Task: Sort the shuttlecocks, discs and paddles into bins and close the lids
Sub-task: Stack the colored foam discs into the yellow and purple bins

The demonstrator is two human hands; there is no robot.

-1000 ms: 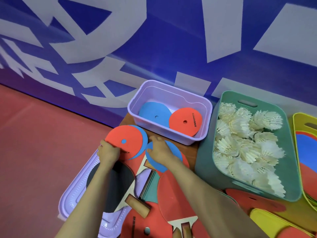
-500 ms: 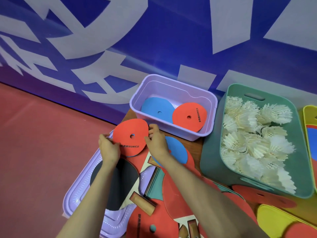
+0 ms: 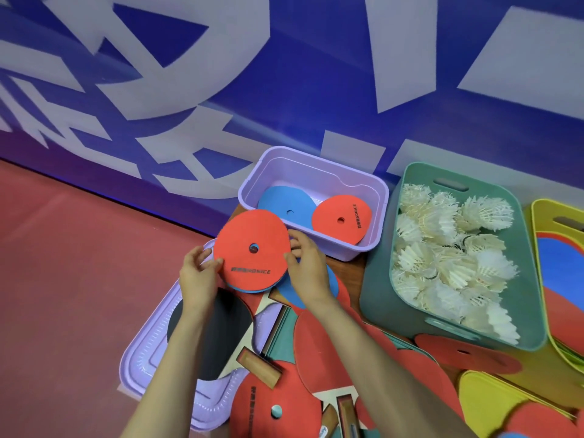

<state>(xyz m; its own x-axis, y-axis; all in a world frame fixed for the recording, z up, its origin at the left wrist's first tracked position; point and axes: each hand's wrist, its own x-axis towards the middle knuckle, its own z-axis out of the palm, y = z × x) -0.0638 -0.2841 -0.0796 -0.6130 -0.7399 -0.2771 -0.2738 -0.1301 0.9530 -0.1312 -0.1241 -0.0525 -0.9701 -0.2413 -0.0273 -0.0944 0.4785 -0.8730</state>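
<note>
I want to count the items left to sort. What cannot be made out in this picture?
Head view:
- Disc stack: its number of discs; the red top disc hides all but a blue edge.
- Yellow bin: cut off by the right edge.
- Purple lid: mostly covered by paddles and the left arm.

Left grip, right grip: fingertip pinches
</note>
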